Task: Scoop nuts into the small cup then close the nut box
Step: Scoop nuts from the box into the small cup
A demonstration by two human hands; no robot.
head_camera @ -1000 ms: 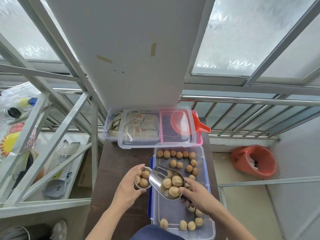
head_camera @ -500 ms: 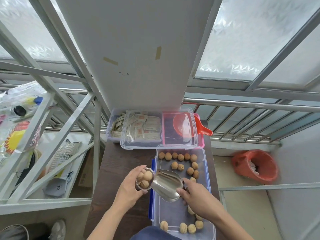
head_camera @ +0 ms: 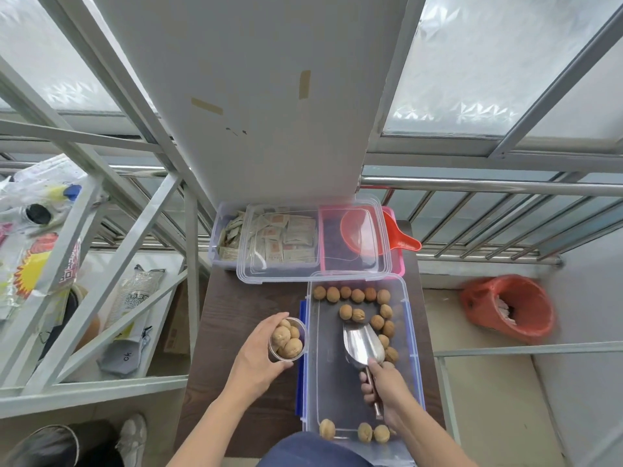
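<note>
My left hand [head_camera: 256,362] holds a small clear cup [head_camera: 288,339] filled with several walnuts, just left of the open nut box [head_camera: 325,382]. The box is clear plastic with blue clips and stands on a dark wooden table [head_camera: 229,318]. Walnuts [head_camera: 352,294] lie along its far and right sides, and three sit at the near end. My right hand [head_camera: 384,392] grips the handle of a metal scoop [head_camera: 362,345], which lies empty inside the box, its mouth pointing at the far nuts. A clear lid [head_camera: 313,244] rests across the two boxes behind.
Behind the nut box stand a clear box of sachets [head_camera: 269,237] and a pink box with a red scoop [head_camera: 381,234]. A white metal rack [head_camera: 101,264] with bags is on the left. An orange bin [head_camera: 509,308] sits on the floor at right, and a railing [head_camera: 488,187] runs behind.
The scoop tipped its walnuts into the cup, then moved right and down into the box, now empty. The cup holds more nuts and has shifted slightly left.
</note>
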